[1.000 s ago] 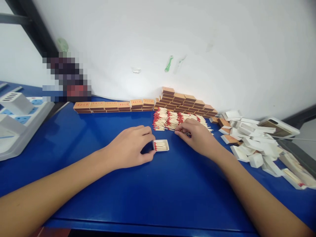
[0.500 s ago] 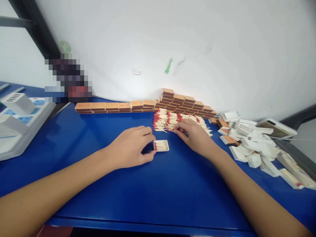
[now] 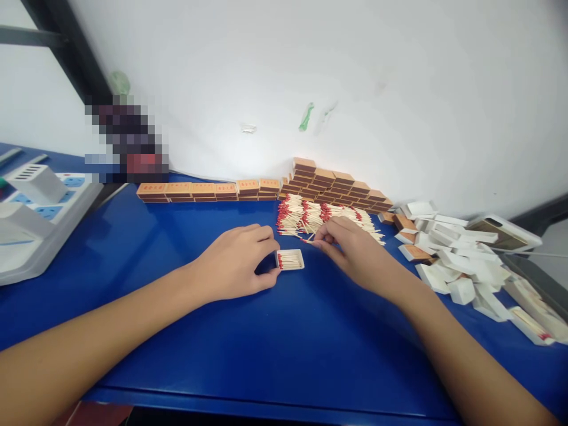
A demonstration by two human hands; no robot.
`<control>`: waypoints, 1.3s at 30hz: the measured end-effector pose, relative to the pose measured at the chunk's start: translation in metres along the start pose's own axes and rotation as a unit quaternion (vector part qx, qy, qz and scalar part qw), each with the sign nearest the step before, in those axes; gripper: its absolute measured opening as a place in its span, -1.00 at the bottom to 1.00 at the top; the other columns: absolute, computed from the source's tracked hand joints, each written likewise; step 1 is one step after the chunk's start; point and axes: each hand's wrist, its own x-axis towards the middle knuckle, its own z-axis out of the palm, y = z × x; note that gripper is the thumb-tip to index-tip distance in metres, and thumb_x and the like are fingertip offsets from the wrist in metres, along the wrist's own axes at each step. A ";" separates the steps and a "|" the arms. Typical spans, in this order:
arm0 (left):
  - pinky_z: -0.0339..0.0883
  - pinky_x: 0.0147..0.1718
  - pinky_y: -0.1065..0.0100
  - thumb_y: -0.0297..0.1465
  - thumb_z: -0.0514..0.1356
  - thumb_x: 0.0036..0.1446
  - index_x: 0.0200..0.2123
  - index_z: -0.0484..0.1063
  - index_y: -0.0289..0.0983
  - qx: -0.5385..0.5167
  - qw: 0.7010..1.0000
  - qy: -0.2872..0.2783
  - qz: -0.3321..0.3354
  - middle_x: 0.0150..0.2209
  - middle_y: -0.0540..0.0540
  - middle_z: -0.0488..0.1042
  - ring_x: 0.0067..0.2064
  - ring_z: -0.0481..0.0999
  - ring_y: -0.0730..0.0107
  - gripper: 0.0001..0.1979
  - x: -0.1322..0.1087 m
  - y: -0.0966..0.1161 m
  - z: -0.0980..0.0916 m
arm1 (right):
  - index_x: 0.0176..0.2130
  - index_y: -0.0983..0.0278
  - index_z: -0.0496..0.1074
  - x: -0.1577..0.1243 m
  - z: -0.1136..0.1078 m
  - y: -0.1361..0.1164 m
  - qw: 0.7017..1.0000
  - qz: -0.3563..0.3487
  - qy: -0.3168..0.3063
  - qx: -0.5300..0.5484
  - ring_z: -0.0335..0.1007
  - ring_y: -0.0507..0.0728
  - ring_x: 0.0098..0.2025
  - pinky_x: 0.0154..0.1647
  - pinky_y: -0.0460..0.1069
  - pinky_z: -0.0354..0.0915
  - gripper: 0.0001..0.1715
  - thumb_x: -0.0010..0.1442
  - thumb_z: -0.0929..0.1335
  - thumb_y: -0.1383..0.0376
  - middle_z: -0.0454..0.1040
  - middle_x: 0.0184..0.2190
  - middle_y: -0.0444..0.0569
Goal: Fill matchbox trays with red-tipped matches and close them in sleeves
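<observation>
A small white matchbox tray (image 3: 290,260) partly filled with red-tipped matches lies on the blue table (image 3: 222,349). My left hand (image 3: 233,260) curls round the tray's left end, thumb and fingers pinching it. My right hand (image 3: 355,248) sits just right of the tray, its fingers pinched on a few matches (image 3: 309,241) at the near edge of a loose match pile (image 3: 319,216).
Closed orange matchboxes stand in a row (image 3: 204,190) and a stepped stack (image 3: 337,184) along the white wall. Empty white trays and sleeves (image 3: 457,260) lie heaped at the right, near a phone (image 3: 503,232). A white power strip (image 3: 31,207) sits at the left.
My right hand has drawn back from the pile toward the tray with a few matches pinched. The left hand has stayed on the tray.
</observation>
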 end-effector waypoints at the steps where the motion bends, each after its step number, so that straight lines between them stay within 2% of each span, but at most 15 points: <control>1: 0.45 -0.12 0.17 -0.27 0.26 0.32 -0.08 0.62 -0.27 0.002 1.000 0.000 0.000 -0.13 -0.13 0.57 -0.12 0.58 0.18 -0.76 0.000 0.000 0.000 | -0.17 0.18 0.38 -0.001 -0.002 -0.007 1.000 -0.004 -0.005 0.006 0.41 0.24 -0.16 -0.16 0.11 0.33 -0.89 0.50 0.32 0.30 0.48 -0.22 0.04; 7: 0.46 -0.07 0.14 -0.28 0.25 0.33 -0.09 0.61 -0.29 0.000 1.000 0.003 0.004 -0.12 -0.14 0.57 -0.09 0.58 0.15 -0.77 0.000 0.001 0.000 | -0.17 0.19 0.38 -0.002 0.005 -0.038 0.998 -0.064 -0.025 -0.008 0.44 0.26 -0.13 -0.14 0.13 0.38 -0.89 0.48 0.33 0.35 0.50 -0.19 0.07; 12: 0.46 -0.08 0.14 -0.28 0.25 0.32 -0.12 0.60 -0.29 0.001 1.000 -0.002 0.006 -0.14 -0.14 0.56 -0.10 0.58 0.16 -0.78 0.000 0.001 0.001 | -0.17 0.22 0.39 -0.001 0.013 -0.040 0.995 -0.092 -0.010 -0.036 0.44 0.27 -0.13 -0.14 0.15 0.39 -0.89 0.49 0.33 0.34 0.51 -0.20 0.08; 18: 0.44 -0.12 0.16 -0.28 0.26 0.31 -0.12 0.61 -0.28 0.001 1.000 0.002 0.005 -0.14 -0.13 0.56 -0.13 0.57 0.18 -0.79 0.001 0.002 0.000 | -0.18 0.19 0.39 0.000 0.013 -0.040 0.997 -0.071 -0.014 -0.006 0.44 0.24 -0.14 -0.18 0.10 0.35 -0.89 0.49 0.35 0.31 0.51 -0.22 0.05; 22: 0.45 -0.09 0.16 -0.29 0.25 0.32 -0.10 0.61 -0.28 -0.004 1.000 0.001 0.006 -0.13 -0.13 0.57 -0.10 0.58 0.17 -0.78 0.001 0.001 0.000 | -0.17 0.19 0.40 0.002 0.008 -0.028 0.999 -0.035 -0.001 0.012 0.43 0.24 -0.15 -0.17 0.11 0.35 -0.88 0.50 0.34 0.27 0.50 -0.22 0.04; 25: 0.44 -0.10 0.17 -0.28 0.24 0.33 -0.10 0.61 -0.27 0.000 1.000 0.004 0.010 -0.13 -0.13 0.57 -0.12 0.58 0.18 -0.78 0.000 0.001 0.001 | -0.11 0.19 0.45 0.002 0.007 -0.004 0.999 -0.016 0.026 -0.014 0.43 0.28 -0.10 -0.08 0.17 0.37 -0.90 0.49 0.32 0.31 0.51 -0.18 0.08; 29: 0.44 -0.12 0.18 -0.28 0.24 0.32 -0.10 0.61 -0.26 0.000 1.000 0.006 0.015 -0.14 -0.13 0.57 -0.13 0.57 0.19 -0.78 0.000 0.001 0.001 | -0.03 0.18 0.50 0.002 0.011 0.022 0.999 -0.013 0.020 -0.022 0.43 0.31 -0.04 -0.02 0.21 0.38 -0.83 0.45 0.32 0.35 0.49 -0.14 0.10; 34: 0.45 -0.07 0.16 -0.27 0.24 0.33 -0.07 0.62 -0.27 -0.007 1.000 0.005 0.014 -0.12 -0.14 0.57 -0.09 0.59 0.16 -0.76 -0.001 0.001 0.001 | -0.18 0.19 0.43 0.006 0.014 0.024 1.000 -0.007 -0.003 -0.025 0.41 0.30 -0.06 -0.04 0.18 0.37 -0.86 0.47 0.30 0.34 0.46 -0.16 0.09; 39: 0.45 -0.08 0.16 -0.29 0.25 0.32 -0.08 0.62 -0.28 -0.005 1.000 0.008 0.016 -0.12 -0.14 0.58 -0.09 0.58 0.16 -0.77 -0.001 0.001 0.001 | -0.20 0.18 0.35 0.007 0.016 0.016 1.000 -0.003 -0.013 -0.022 0.38 0.30 -0.08 -0.05 0.18 0.36 -0.87 0.48 0.29 0.32 0.44 -0.17 0.09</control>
